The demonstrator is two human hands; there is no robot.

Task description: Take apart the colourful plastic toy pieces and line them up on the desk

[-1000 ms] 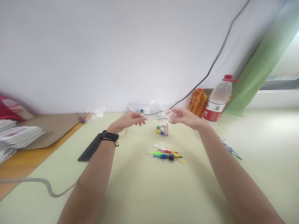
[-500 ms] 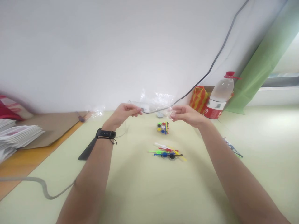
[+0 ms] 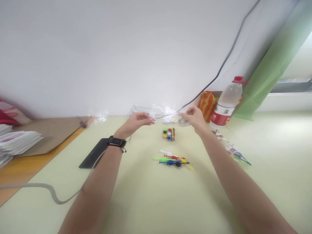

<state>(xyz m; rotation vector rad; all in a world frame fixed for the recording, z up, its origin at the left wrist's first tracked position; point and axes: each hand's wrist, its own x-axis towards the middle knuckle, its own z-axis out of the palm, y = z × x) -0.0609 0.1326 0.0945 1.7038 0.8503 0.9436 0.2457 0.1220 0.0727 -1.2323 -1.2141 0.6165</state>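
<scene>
A crinkled clear plastic bag [image 3: 167, 112] stretches between my two hands, close to the wall and a little above the table. My left hand [image 3: 136, 123], with a black band on its wrist, pinches the bag's left side. On the opposite side, my right hand [image 3: 195, 119] has thumb and fingertips closed on the bag. Below them on the table sits a small group of coloured round discs and thin arrows [image 3: 168, 134]. Nearer to me lies a loose pile of coloured plastic spinner arrows [image 3: 173, 161], in white, red, green, blue, yellow and black.
A large bottle with a red cap [image 3: 225, 104] stands at the back right beside a red-and-yellow bag [image 3: 206, 104]. More arrows in clear wrapping [image 3: 239, 155] lie right. A black flat device [image 3: 94, 154], a grey cable [image 3: 56, 199] and stacked white papers [image 3: 20, 143] are left.
The plastic bag has come down and looks flatter between my hands. My left hand has shifted slightly right and down; my right hand has turned, its fingers pointing more upward.
</scene>
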